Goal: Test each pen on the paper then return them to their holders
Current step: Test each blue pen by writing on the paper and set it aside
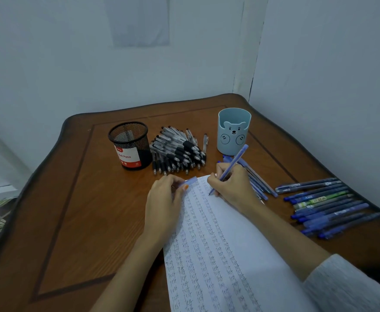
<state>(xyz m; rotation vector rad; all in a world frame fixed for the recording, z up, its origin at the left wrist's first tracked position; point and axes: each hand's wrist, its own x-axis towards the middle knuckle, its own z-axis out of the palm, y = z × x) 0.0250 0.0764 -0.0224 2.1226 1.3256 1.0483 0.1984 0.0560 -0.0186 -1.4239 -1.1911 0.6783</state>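
Pen [229,170] under test: blue, centre of frame. Right hand [232,188] grips it in a writing hold, fingers curled round the lower barrel, tip down on paper [241,233] near the sheet's top edge. Barrel slants up and to the right. Tip sits at the head of the columns, so judged: next "test" mark going where blank space remains.

Left hand [164,199], just left of centre, pinches a pale blue cap [190,181] between thumb and fingers at the sheet's top left corner. Judged reason: cap kept off the pen but ready to go back on. The hand is also placed to steady the sheet; whether it presses down, cannot tell.

Paper runs from centre to lower edge of frame. Left part is filled with columns of "test", right strip blank.

Sorting, judged by colour:
- Black pens [177,152] heaped at upper centre, just beside mesh holder [129,145] to their left.
- Blue bunch [260,183] partly hidden behind right hand, below bear holder [233,131].
- Blue row [324,206] at right of frame, well apart from the paper.

Which blue lot is tested, cannot tell. No pen shows above either holder's rim, so the return step looks not yet done.

Counter [72,210]: brown wood, set in a wall corner.
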